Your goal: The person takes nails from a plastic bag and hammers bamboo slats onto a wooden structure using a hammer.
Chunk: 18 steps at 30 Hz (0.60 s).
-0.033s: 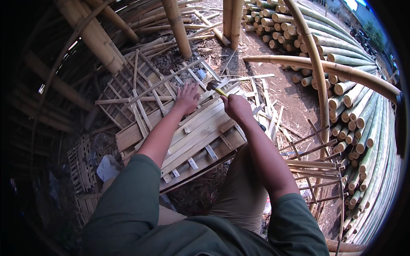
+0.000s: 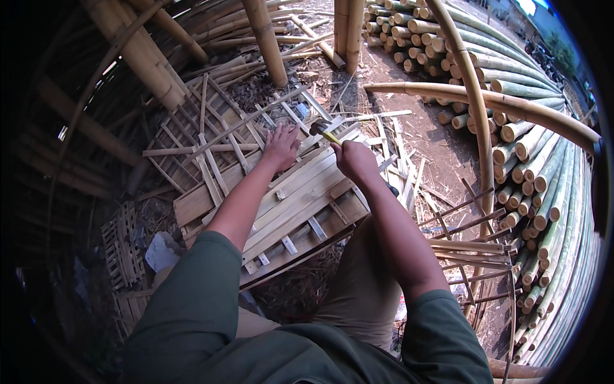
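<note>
My right hand point(image 2: 355, 160) is wrapped round the yellow handle of a hammer point(image 2: 329, 136). The dark hammer head points to the left, over the far end of the pale wooden slats point(image 2: 297, 185), close to my left hand. Stretched forward, my left hand point(image 2: 281, 148) lies on the far part of the slats with its fingers extended and slightly apart. Whether a nail or other small thing sits under its fingertips I cannot tell. The slats lie side by side over short crosspieces point(image 2: 316, 228) on a wooden board in front of my knees.
Lattice frames of thin strips point(image 2: 220, 137) lie to the left and beyond. At right, cut bamboo poles point(image 2: 531, 160) are stacked high behind a curved bamboo rail point(image 2: 473, 96). Loose strips point(image 2: 464, 249) lean by my right knee. Upright bamboo posts point(image 2: 265, 45) stand at the back.
</note>
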Tool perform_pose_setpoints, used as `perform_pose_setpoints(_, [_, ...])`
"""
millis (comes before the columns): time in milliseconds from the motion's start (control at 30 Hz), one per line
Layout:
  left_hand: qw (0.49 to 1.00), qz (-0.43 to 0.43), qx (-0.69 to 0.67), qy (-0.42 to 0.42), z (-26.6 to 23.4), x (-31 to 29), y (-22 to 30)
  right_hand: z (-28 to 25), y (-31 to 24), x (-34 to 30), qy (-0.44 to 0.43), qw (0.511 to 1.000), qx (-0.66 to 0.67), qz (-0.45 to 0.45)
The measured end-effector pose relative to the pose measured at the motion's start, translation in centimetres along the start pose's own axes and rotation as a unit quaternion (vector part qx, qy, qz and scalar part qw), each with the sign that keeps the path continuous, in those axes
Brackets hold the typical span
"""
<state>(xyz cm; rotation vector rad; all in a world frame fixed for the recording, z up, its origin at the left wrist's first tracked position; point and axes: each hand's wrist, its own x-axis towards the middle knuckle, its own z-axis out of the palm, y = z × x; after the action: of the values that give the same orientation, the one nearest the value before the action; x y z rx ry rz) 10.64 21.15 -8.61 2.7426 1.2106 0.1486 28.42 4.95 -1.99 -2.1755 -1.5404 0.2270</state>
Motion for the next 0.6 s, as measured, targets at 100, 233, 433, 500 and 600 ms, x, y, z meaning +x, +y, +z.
perform_pose_setpoints(100, [1.000,0.001,-0.013,0.023,0.0,-0.2,-0.4,-0.2,-0.5,0.0,0.011,1.000,-0.001,-0.008])
perform_pose_setpoints(233, [1.000,-0.004,-0.010,0.012,0.1,-0.1,-0.4,-0.1,-0.7,0.0,0.015,1.000,0.004,-0.006])
perform_pose_setpoints(433, [1.000,-0.009,0.001,0.007,-0.1,-0.3,-0.3,-0.6,-1.4,-0.1,0.036,0.999,-0.003,-0.014])
perform_pose_setpoints(500, [1.000,-0.011,-0.001,0.008,-0.1,-0.4,-0.4,-1.0,-2.1,0.0,0.062,0.998,0.007,-0.019])
perform_pose_setpoints(600, [1.000,0.000,-0.001,0.010,0.0,-0.2,-0.2,-0.6,-1.6,-0.2,0.077,0.996,0.014,-0.034])
